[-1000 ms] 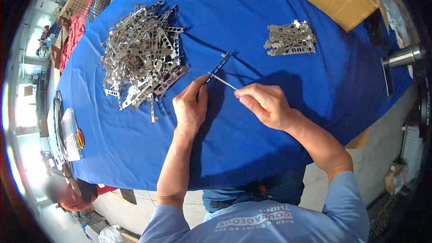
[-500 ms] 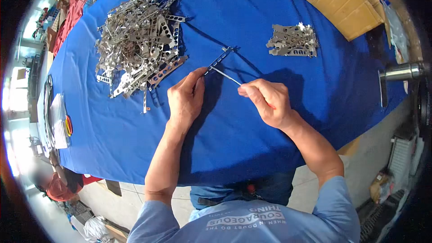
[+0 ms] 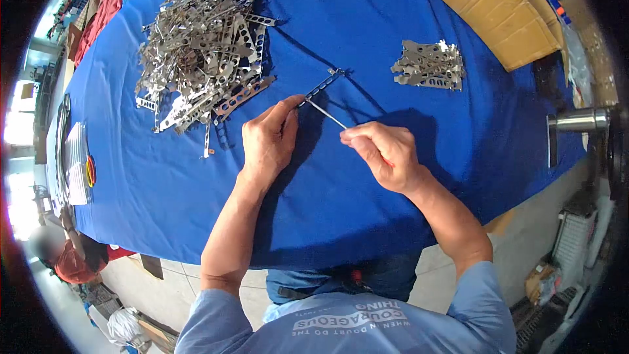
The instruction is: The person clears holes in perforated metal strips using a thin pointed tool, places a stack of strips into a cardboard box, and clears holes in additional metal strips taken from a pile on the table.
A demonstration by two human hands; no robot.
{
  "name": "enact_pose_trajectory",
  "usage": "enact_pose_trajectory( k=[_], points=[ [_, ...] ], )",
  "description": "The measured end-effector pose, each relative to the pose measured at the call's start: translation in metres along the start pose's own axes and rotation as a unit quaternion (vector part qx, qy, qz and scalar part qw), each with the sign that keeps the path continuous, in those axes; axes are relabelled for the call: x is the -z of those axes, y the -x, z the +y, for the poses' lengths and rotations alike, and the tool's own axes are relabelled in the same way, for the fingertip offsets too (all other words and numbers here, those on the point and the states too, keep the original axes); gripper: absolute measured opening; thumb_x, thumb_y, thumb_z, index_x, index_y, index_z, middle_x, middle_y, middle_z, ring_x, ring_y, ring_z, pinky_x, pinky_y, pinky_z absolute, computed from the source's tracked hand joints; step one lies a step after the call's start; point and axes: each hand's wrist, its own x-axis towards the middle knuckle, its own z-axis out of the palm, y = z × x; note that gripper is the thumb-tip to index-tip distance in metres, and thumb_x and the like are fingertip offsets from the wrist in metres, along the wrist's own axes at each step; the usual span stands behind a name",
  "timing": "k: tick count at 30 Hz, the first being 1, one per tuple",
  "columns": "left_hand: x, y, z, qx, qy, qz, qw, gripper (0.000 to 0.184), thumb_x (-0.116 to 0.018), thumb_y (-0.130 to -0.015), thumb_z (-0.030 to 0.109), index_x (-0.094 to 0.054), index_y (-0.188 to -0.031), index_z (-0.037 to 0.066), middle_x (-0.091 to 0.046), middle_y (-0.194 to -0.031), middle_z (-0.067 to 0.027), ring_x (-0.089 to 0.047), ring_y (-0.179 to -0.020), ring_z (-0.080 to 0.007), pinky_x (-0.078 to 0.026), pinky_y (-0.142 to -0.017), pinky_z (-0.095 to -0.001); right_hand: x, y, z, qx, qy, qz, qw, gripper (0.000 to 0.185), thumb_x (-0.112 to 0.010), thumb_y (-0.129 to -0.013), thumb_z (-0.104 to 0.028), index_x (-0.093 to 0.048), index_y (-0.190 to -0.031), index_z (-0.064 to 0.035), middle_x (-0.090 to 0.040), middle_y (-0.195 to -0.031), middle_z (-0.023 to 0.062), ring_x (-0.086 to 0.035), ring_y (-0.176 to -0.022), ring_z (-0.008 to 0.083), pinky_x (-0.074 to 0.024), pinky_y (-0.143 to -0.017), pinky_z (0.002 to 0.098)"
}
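Observation:
My left hand pinches the lower end of a narrow metal strip with a row of holes, which slants up and to the right above the blue cloth. Closed round a thin metal rod tool is my right hand; the tool's far tip touches or nearly touches the strip close to my left fingertips. The tool's handle is mostly hidden in my palm, with a bit of red showing. A large heap of similar metal pieces lies to the upper left, and a smaller pile to the upper right.
A cardboard box stands at the upper right, with a metal cylinder on a bracket at the right edge. At the left lie a ribbed clear item and a red-yellow ring. Another person is at the lower left.
The view has shifted, so the heap sits farther left and higher. Both hands keep their grips, and the tool's tip has moved slightly along the strip towards my left fingers.

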Motion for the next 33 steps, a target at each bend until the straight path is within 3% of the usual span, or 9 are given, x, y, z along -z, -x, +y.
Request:
enact_pose_trajectory(
  k=[2, 5, 8, 11, 14, 17, 24, 28, 33],
  points=[
    [0.003, 0.0, 0.003, 0.033, -0.006, -0.029, 0.999, 0.026, -0.067, -0.099, 0.004, -0.076, -0.123, 0.008, -0.078, -0.094, -0.0138, -0.076, -0.08, -0.0191, -0.057, -0.072, -0.0318, 0.005, 0.002, 0.002, -0.036, -0.009, -0.004, 0.999, 0.014, -0.067, -0.104, -0.011, -0.07, -0.099, 0.0014, -0.076, -0.088, 0.0151, -0.077, -0.075, 0.0286, -0.058, -0.064, 0.0367],
    [0.005, -0.001, 0.005, 0.037, -0.006, -0.036, 0.999, 0.025, -0.067, -0.099, 0.005, -0.076, -0.123, 0.008, -0.078, -0.095, -0.0137, -0.076, -0.08, -0.0189, -0.057, -0.073, -0.0321, 0.001, -0.001, 0.004, -0.007, -0.002, 0.037, 0.999, 0.011, -0.068, -0.103, -0.009, -0.07, -0.099, 0.0014, -0.075, -0.085, 0.0149, -0.076, -0.073, 0.0284, -0.0577, -0.063, 0.0368],
    [0.004, 0.0, 0.003, 0.027, -0.002, -0.027, 0.999, 0.025, -0.067, -0.099, 0.005, -0.076, -0.122, 0.007, -0.078, -0.095, -0.0138, -0.076, -0.08, -0.0196, -0.058, -0.074, -0.0324, -0.001, -0.001, 0.003, 0.004, 0.017, 0.024, 1.0, 0.009, -0.069, -0.102, -0.007, -0.07, -0.1, 0.0011, -0.075, -0.086, 0.0154, -0.076, -0.074, 0.0283, -0.058, -0.063, 0.0371],
    [-0.001, 0.0, -0.003, -0.029, -0.002, 0.009, 1.0, 0.025, -0.067, -0.099, 0.006, -0.076, -0.121, 0.011, -0.074, -0.083, -0.0112, -0.069, -0.061, -0.0245, -0.053, -0.057, -0.0363, 0.008, 0.002, 0.001, -0.038, 0.002, -0.015, 0.999, 0.007, -0.07, -0.101, -0.007, -0.07, -0.102, 0.0005, -0.075, -0.089, 0.016, -0.077, -0.076, 0.0294, -0.0584, -0.064, 0.0374],
    [-0.002, 0.0, -0.003, -0.027, 0.0, 0.016, 1.0, 0.025, -0.067, -0.098, 0.007, -0.076, -0.121, 0.011, -0.074, -0.084, -0.0114, -0.069, -0.061, -0.0245, -0.053, -0.057, -0.0363, 0.002, 0.0, 0.0, 0.019, 0.008, -0.008, 1.0, 0.007, -0.07, -0.101, -0.007, -0.069, -0.103, 0.0003, -0.075, -0.089, 0.0159, -0.076, -0.075, 0.0304, -0.0583, -0.064, 0.0382],
    [0.004, -0.001, 0.006, 0.039, 0.002, -0.028, 0.999, 0.024, -0.067, -0.099, 0.005, -0.076, -0.122, 0.007, -0.077, -0.092, -0.0147, -0.076, -0.08, -0.0219, -0.057, -0.073, -0.0334, 0.001, -0.001, 0.001, 0.012, 0.016, 0.009, 1.0, 0.008, -0.07, -0.101, -0.007, -0.069, -0.103, 0.0001, -0.075, -0.088, 0.0155, -0.076, -0.075, 0.0307, -0.0584, -0.064, 0.0382],
    [0.005, -0.001, 0.006, 0.024, -0.005, -0.022, 0.999, 0.025, -0.067, -0.099, 0.005, -0.076, -0.122, 0.007, -0.075, -0.086, -0.0136, -0.073, -0.074, -0.0187, -0.056, -0.068, -0.0321, 0.0, -0.001, 0.0, 0.028, 0.013, 0.006, 1.0, 0.007, -0.07, -0.101, -0.006, -0.069, -0.102, 0.0006, -0.075, -0.088, 0.0163, -0.076, -0.074, 0.0305, -0.0579, -0.063, 0.0381],
    [0.002, -0.001, 0.004, 0.018, 0.003, -0.014, 1.0, 0.025, -0.067, -0.099, 0.004, -0.076, -0.122, 0.007, -0.075, -0.085, -0.0128, -0.071, -0.072, -0.0166, -0.055, -0.067, -0.0317, 0.004, -0.002, 0.0, -0.03, 0.004, 0.022, 0.999, 0.011, -0.068, -0.103, -0.008, -0.069, -0.097, 0.0014, -0.075, -0.087, 0.0158, -0.076, -0.073, 0.0292, -0.0579, -0.062, 0.0371],
    [0.003, -0.001, 0.002, 0.017, 0.0, -0.019, 1.0, 0.026, -0.067, -0.099, 0.004, -0.076, -0.122, 0.007, -0.075, -0.086, -0.0121, -0.07, -0.07, -0.0159, -0.054, -0.066, -0.0313, 0.007, -0.001, -0.004, 0.024, 0.0, 0.023, 0.999, 0.011, -0.066, -0.102, -0.005, -0.07, -0.095, 0.0034, -0.075, -0.082, 0.0151, -0.074, -0.065, 0.0267, -0.0572, -0.06, 0.0361]
  ],
)
